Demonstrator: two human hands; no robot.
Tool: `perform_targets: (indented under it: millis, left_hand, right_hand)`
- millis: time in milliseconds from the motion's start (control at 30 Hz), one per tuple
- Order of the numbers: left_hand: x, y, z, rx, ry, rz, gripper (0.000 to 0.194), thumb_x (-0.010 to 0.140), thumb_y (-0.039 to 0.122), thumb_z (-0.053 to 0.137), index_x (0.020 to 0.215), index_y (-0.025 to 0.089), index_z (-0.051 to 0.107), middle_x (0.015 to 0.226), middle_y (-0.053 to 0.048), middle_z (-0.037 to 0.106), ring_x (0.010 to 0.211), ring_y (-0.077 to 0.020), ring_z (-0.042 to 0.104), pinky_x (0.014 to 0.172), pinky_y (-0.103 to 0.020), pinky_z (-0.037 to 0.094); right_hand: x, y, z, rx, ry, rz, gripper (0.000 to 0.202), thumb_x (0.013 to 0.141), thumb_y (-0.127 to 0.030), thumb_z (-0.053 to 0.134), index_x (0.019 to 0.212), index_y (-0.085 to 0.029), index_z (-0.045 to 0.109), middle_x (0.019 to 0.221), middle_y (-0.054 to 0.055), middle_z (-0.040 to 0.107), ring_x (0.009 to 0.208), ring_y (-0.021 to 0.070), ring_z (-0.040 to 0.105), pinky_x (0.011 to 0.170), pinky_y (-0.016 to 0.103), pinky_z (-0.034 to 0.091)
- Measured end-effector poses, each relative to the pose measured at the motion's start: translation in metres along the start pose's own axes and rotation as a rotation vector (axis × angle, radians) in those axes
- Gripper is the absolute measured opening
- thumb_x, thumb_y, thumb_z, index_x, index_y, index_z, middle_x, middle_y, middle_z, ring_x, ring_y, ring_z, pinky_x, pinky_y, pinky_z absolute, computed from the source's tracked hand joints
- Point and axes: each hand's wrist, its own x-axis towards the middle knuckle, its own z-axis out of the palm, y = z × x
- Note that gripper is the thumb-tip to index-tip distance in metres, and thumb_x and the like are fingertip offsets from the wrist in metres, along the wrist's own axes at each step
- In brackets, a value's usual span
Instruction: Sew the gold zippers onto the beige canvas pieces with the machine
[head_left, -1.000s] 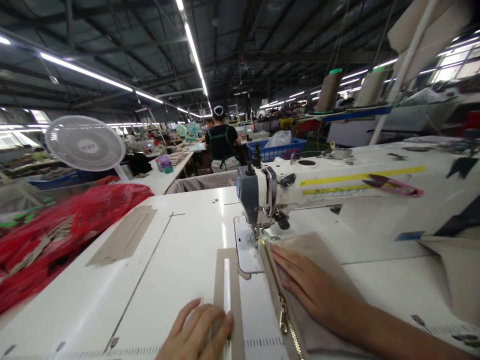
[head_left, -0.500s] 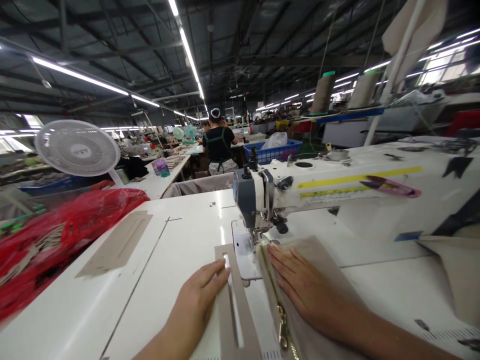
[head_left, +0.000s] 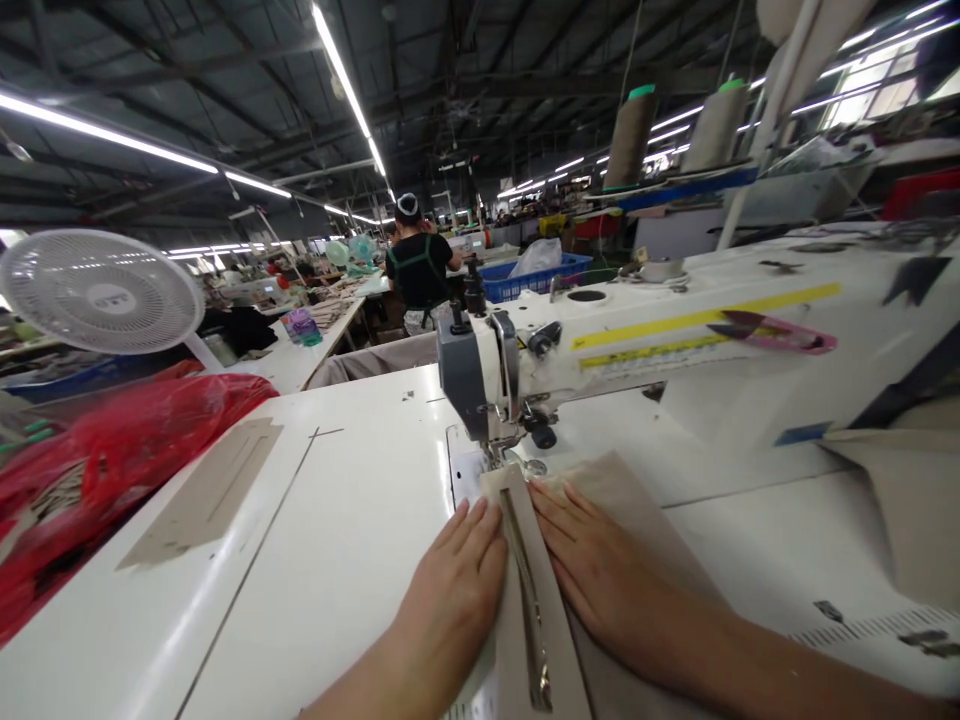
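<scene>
Slotted strip [head_left: 513, 610] — fan label [head_left: 109, 298] beyond, blurred

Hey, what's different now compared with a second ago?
The left hand has moved the slotted strip rightward onto the zipper, which now shows through the slot. The right hand still lies flat on the beige fabric.
</scene>
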Motion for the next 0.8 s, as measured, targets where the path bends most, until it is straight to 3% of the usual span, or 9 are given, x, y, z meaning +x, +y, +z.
perform_targets:
  millis: [133, 267, 400, 600, 800]
  left_hand:
    - [0.001, -0.002, -0.002, -0.052, -0.030, 0.004, 0.028, 0.093, 0.005, 0.033, 0.102, 0.005, 0.059, 0.115, -0.019, 0.060, 0.112, -0.0278, 0.055, 0.097, -0.047, 0.047]
    - [0.008, -0.001, -0.010, -0.187, -0.135, -0.120, 0.033, 0.088, 0.001, 0.042, 0.117, 0.011, 0.053, 0.115, -0.014, 0.058, 0.105, -0.0227, 0.058, 0.091, -0.041, 0.052]
    - [0.010, -0.005, -0.007, -0.162, -0.106, -0.134, 0.030, 0.090, 0.006, 0.042, 0.117, 0.012, 0.054, 0.122, -0.016, 0.054, 0.111, -0.0252, 0.054, 0.090, -0.041, 0.052]
    - [0.000, -0.015, 0.013, -0.055, -0.073, -0.037, 0.038, 0.094, 0.009, 0.028, 0.126, 0.010, 0.050, 0.130, -0.016, 0.051, 0.122, -0.0243, 0.047, 0.099, -0.042, 0.045]
    - [-0.001, -0.021, 0.008, -0.120, -0.102, -0.055, 0.043, 0.093, 0.020, 0.039, 0.137, 0.020, 0.040, 0.139, -0.010, 0.043, 0.123, -0.0237, 0.046, 0.098, -0.034, 0.046]
  right_hand:
    - [-0.002, 0.000, 0.005, -0.017, 0.053, -0.005, 0.049, 0.089, -0.012, 0.034, 0.138, -0.008, 0.038, 0.140, 0.015, 0.040, 0.130, 0.0235, 0.035, 0.105, 0.046, 0.035]
    - [-0.003, 0.001, 0.006, -0.030, 0.084, -0.012, 0.049, 0.089, -0.012, 0.035, 0.138, -0.007, 0.037, 0.139, 0.015, 0.042, 0.130, 0.0241, 0.035, 0.105, 0.047, 0.035]
    - [-0.002, 0.000, 0.005, -0.034, 0.082, -0.019, 0.050, 0.088, -0.011, 0.034, 0.137, -0.004, 0.037, 0.138, 0.017, 0.043, 0.130, 0.0252, 0.036, 0.104, 0.047, 0.037]
    - [0.003, -0.003, 0.000, -0.024, -0.001, 0.022, 0.049, 0.092, -0.018, 0.037, 0.141, -0.014, 0.034, 0.139, 0.016, 0.041, 0.128, 0.0307, 0.038, 0.099, 0.056, 0.037]
    - [0.007, -0.001, -0.008, 0.112, -0.086, 0.078, 0.045, 0.097, -0.031, 0.033, 0.141, -0.021, 0.035, 0.140, 0.018, 0.038, 0.129, 0.0332, 0.035, 0.099, 0.058, 0.034]
